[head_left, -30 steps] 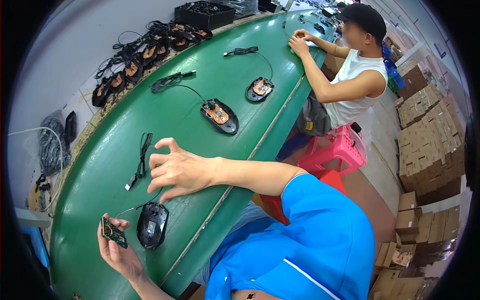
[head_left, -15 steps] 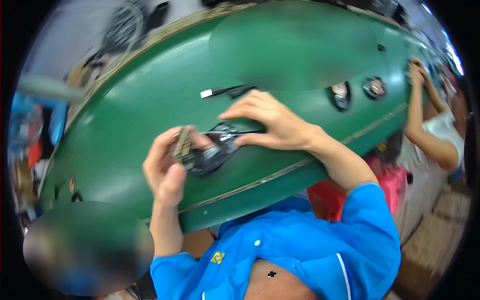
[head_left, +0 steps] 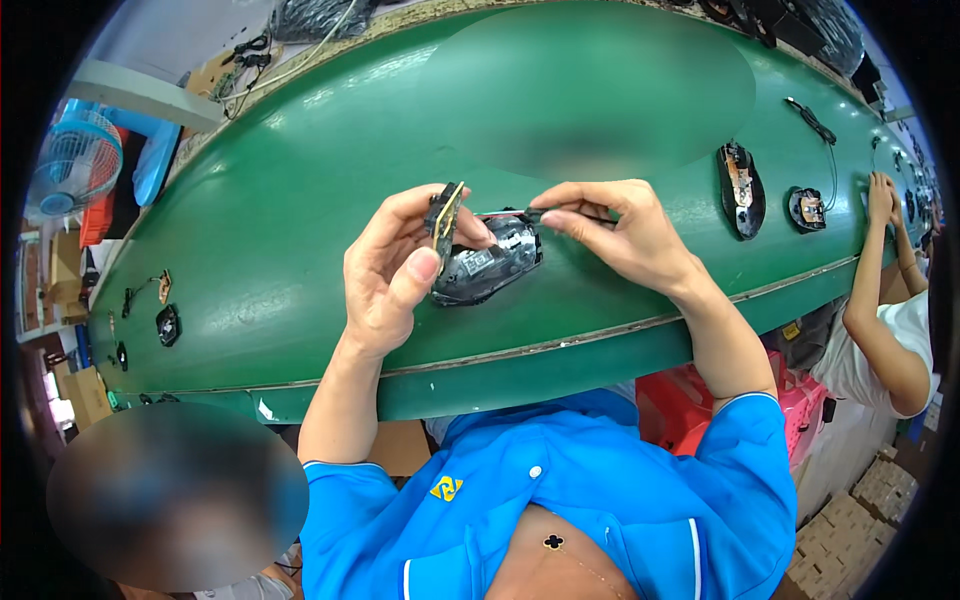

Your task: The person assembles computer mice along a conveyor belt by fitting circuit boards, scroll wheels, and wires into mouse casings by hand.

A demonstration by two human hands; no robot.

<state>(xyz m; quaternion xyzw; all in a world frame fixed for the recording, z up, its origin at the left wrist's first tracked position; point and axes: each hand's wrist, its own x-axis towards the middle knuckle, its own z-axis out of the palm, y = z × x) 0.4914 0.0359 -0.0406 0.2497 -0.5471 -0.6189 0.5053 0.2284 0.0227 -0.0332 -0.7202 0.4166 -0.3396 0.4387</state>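
Note:
My left hand (head_left: pixel 385 275) pinches a small circuit board (head_left: pixel 446 228) with black parts on it, tilted up on edge between thumb and fingers. Beside and partly behind its fingertips is a glossy black mouse shell (head_left: pixel 492 268), hollow side showing; whether it rests on the table or is held cannot be told. In my right hand (head_left: pixel 630 235), thumb and forefinger close on a black cable (head_left: pixel 545 214). Thin coloured wires (head_left: pixel 503 213) run from the cable toward the board, above the shell.
On the green table (head_left: pixel 300 230), an opened mouse (head_left: pixel 741 190) and a round part with a cable (head_left: pixel 808 208) lie at right. More small black parts (head_left: pixel 167 325) lie at left. A co-worker's hands (head_left: pixel 880 200) are at far right. A blue fan (head_left: pixel 75 165) stands far left.
The view has shifted. Both hands are higher in the picture, and the board is tilted upright. My right hand has closed from a loose reach to a pinch on the cable.

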